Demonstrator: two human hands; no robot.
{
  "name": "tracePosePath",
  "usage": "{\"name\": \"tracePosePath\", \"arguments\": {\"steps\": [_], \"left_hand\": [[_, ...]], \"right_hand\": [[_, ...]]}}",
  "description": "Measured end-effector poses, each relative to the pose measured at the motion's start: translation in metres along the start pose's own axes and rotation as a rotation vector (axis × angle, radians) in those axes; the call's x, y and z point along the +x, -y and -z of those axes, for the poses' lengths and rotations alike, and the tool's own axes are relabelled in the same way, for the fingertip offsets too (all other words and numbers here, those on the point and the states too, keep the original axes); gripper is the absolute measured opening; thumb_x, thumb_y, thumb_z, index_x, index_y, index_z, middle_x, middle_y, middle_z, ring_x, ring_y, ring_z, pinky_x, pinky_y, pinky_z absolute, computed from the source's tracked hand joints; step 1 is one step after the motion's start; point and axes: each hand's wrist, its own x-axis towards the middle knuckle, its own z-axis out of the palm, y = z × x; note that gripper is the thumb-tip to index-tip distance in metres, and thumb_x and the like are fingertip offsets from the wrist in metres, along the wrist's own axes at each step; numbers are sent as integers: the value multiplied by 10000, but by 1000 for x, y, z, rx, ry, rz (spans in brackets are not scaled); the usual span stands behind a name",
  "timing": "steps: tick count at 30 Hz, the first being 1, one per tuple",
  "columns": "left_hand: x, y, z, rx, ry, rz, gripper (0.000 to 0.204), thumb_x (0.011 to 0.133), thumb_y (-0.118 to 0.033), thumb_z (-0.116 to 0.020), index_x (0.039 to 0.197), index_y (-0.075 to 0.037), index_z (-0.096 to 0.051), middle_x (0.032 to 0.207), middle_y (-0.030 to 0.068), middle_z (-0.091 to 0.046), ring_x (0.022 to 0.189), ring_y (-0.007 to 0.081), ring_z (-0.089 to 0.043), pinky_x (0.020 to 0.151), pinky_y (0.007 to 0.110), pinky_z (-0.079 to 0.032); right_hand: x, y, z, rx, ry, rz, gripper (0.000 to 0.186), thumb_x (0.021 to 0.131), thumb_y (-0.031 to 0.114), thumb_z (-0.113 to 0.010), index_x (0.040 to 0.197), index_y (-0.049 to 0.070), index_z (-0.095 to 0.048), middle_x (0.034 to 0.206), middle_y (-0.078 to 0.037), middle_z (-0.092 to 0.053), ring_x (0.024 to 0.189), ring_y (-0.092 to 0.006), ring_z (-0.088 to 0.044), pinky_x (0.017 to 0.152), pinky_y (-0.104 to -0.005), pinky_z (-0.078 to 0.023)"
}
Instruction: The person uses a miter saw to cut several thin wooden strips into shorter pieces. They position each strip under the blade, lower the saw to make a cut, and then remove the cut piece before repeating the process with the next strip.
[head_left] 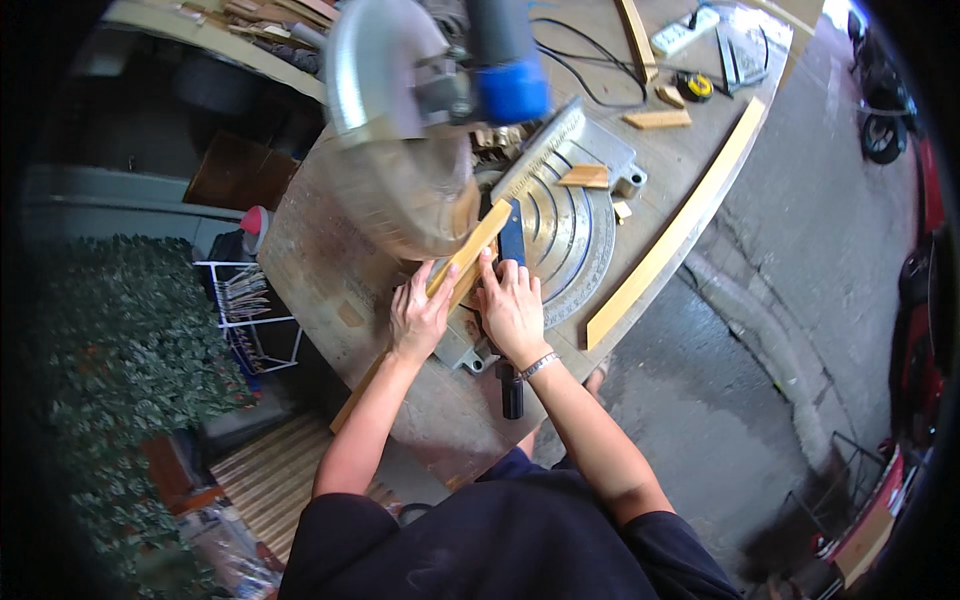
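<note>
Two bare hands work close together under my camera, and a long, narrow, honey-coloured wooden strip point(480, 237) lies slantwise between them, its far end near the straight silver metal fence point(540, 150). The left hand point(418, 318) has its grip around the strip, thumb to one side and fingers to the other; the right hand point(513, 312) reaches its fingertips in just beside it, near a flat dark-blue piece point(513, 236) — whether that grip is closed on anything, I cannot tell. I judge the strip light and stiff, fairly smooth, liable to pivot; I would take it by both long edges, well back from the blurred, curved silver saw guard point(400, 190). Around it I see a round, slotted metal turntable point(570, 230), a slant-ended wooden offcut point(584, 176) and — along the scuffed brown counter's point(320, 230) right edge — a pale-yellow wooden batten point(680, 230).
</note>
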Motion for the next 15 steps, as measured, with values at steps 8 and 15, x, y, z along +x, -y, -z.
{"name": "tracePosePath", "arguments": {"steps": [8, 15], "left_hand": [[5, -16, 13, -72, 53, 47, 740, 781, -499, -796, 1446, -271, -566, 1480, 199, -469, 1338, 392, -465, 1049, 596, -371], [-11, -40, -77, -655, -238, 541, 546, 1028, -474, -395, 1354, -68, -559, 1274, 216, -566, 1222, 356, -512, 1063, 491, -398]], "right_hand": [[2, -93, 8, 316, -385, -458, 339, 974, 163, -607, 1273, 4, -626, 1158, -215, -655, 1065, -384, -645, 931, -464, -519], [191, -27, 262, 446, -458, -55, 335, 1095, 336, -422, 1162, 40, -564, 958, -41, -625, 783, -91, -574, 650, -180, -436]]}}
